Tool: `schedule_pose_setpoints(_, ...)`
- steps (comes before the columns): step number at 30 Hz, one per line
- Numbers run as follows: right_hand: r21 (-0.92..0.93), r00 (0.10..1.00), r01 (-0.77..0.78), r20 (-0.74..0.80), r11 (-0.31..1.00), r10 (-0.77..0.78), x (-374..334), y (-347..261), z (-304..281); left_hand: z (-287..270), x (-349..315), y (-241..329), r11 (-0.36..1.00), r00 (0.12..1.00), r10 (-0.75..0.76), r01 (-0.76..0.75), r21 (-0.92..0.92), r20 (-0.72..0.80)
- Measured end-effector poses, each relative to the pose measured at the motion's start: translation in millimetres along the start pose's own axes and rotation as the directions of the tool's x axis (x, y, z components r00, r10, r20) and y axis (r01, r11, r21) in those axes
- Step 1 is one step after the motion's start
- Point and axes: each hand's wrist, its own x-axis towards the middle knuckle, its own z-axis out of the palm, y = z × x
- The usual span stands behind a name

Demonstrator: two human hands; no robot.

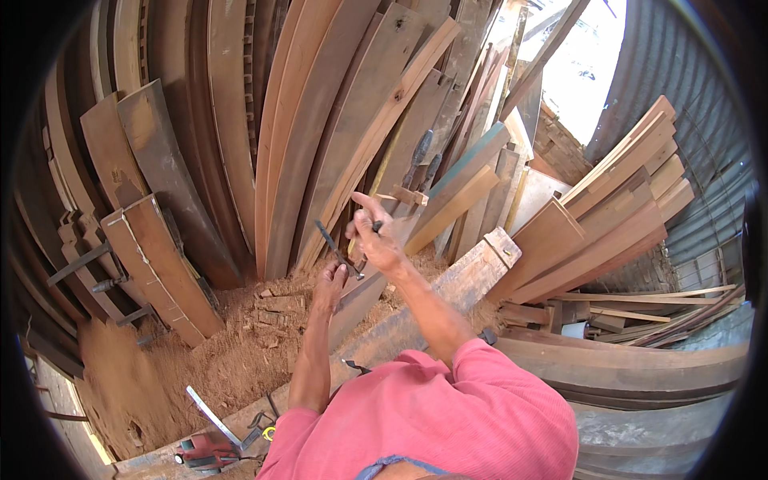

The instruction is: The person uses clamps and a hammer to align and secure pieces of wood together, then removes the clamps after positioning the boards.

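Note:
My left hand (pixel 329 285) is closed, its fingertips pinching near the lower end of a thin dark metal bar (pixel 326 234). The bar slants up to the left and looks like part of a clamp. Just above and to the right is my right hand (pixel 379 242), its fingers curled and one finger stretched upward. A small dark end (pixel 377 227) shows at its fingers; what it belongs to is hidden. Under both hands lies a long board (pixel 356 308). Behind the right hand a small wood block (pixel 410 195) sits by dark-handled tools (pixel 422 148).
Tall planks (pixel 320 120) lean close ahead. Clamps (pixel 100 272) grip a glued panel (pixel 164 268) at left, above sawdust (pixel 152 384). A worn beam (pixel 476 268) crosses diagonally. At lower left are a red power tool (pixel 206 454) and a square (pixel 214 416). Stacked boards (pixel 608 216) stand right.

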Motion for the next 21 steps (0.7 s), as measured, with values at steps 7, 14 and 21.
schedule_pose_setpoints(7, 0.245, 0.986, 0.063, -0.167, 0.967, -0.022, -27, -33, -51, 20, 3, 17, 0.928, 0.933, 0.349, -0.331, 0.171, -0.089)
schedule_pose_setpoints(14, 0.210, 0.924, 0.136, -0.379, 0.968, -0.048, -74, -50, -121, 34, -4, 34, 0.843, 0.894, 0.394, -0.258, 0.472, -0.214)
schedule_pose_setpoints(21, -0.159, 0.764, -0.040, -0.642, 0.986, -0.072, -103, 31, -208, 60, 0, 27, 0.766, 0.776, 0.568, -0.375, 0.523, -0.276)
